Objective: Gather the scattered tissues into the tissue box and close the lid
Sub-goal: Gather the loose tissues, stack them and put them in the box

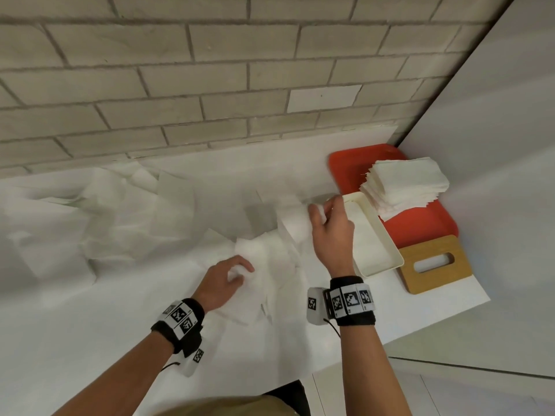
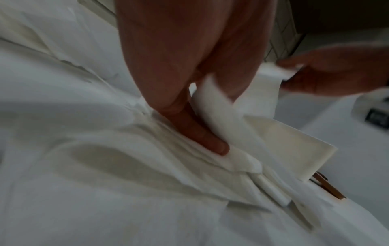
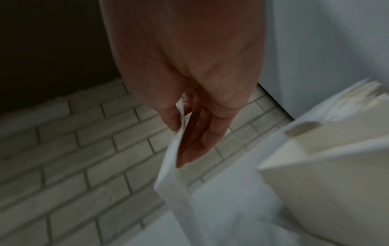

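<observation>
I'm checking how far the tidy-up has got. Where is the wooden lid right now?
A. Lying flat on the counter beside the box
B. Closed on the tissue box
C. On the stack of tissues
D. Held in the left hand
A: the wooden lid lies flat on the counter, next to the open tissue box.

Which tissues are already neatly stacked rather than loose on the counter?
The stack on the red tray, behind the tissue box. The others lie scattered singly across the counter.
</observation>
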